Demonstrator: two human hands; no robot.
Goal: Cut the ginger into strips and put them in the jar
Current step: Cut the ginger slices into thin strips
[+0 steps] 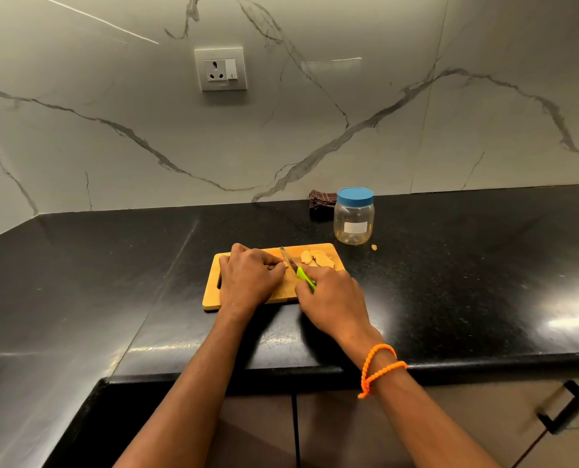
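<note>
Mid-cutting here: on the cutting board, the left hand curls its fingers over a ginger piece, the right hand grips the knife. Ginger slices sit beside the blade; the jar, just behind the board, is lidded and probably needs opening next.

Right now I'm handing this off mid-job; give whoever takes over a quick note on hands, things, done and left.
Left hand: fingers curled, pinning a ginger piece on the cutting board.
Right hand: holds the green-handled knife, blade angled toward the left fingers.
Sliced ginger lies at the board's far right; one scrap sits on the counter by the jar.
Jar stands behind the board, blue lid on.
Done: some slices. Left: finish the strips, open the jar, load it.
</note>
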